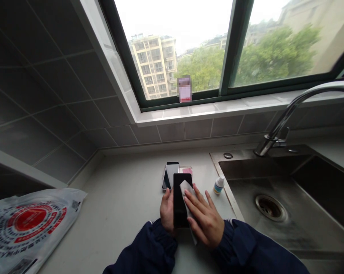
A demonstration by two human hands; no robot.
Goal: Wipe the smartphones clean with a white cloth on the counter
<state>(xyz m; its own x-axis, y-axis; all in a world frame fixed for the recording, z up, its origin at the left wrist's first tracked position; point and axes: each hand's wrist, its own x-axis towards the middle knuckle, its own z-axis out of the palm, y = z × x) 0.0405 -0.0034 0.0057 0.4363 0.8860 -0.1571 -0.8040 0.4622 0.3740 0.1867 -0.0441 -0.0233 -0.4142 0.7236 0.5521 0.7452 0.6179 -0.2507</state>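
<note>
So the right hand (pixel 207 217) has its fingers (pixel 192 201) slightly spread, holding a white cloth (pixel 186 186) against the right part of a black phone (pixel 180 207), and the left hand (pixel 167 214) is gripping that phone along its left edge. I'd call it mid-wipe: cloth's on the screen, left strip is bare, but can't tell how much is actually clean. Just past the fingers a second phone (pixel 172 173) lies on the counter (pixel 117 198), apparently waiting its turn, if it gets one. Small bottle (pixel 218 185) stands off to their right, white top on, nobody touching it.
</note>
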